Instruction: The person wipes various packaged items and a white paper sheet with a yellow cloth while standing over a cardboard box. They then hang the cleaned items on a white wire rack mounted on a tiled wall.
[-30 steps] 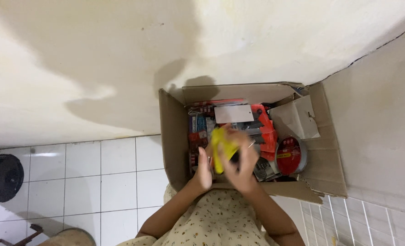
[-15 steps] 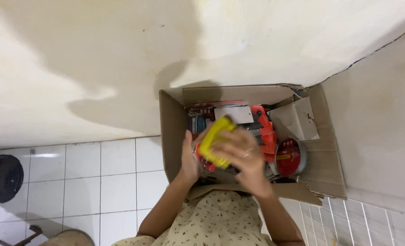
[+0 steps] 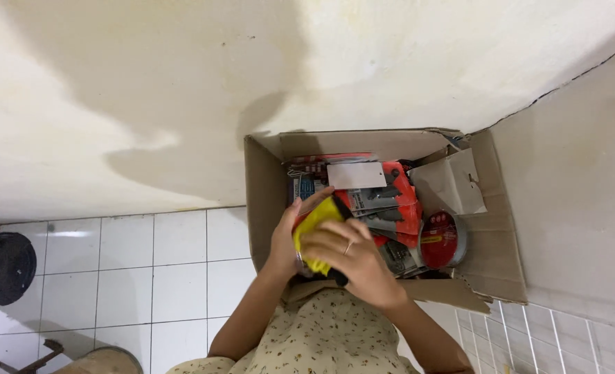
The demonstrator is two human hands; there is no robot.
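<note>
Both my hands hold a yellow object [image 3: 316, 220] with a black end over the left part of an open cardboard box [image 3: 264, 201]. My left hand [image 3: 284, 239] cups it from the left side. My right hand [image 3: 352, 260], with a ring on one finger, wraps over it from the right. The object's exact kind is unclear. Below it in the box lie red and grey packaged items [image 3: 389, 201], a white card [image 3: 355, 176] and a round red-topped tin [image 3: 441, 239].
The box stands on the floor against a cream wall [image 3: 183, 83], beside a grey ledge [image 3: 577, 180] on the right. White floor tiles [image 3: 141, 263] spread to the left. A round black object [image 3: 3, 268] sits at the far left. A folded cardboard piece [image 3: 449, 183] lies in the box.
The yellow object has been turned and lowered between my hands, from pointing up and right to lying under my right palm. My right hand shifted slightly left over it.
</note>
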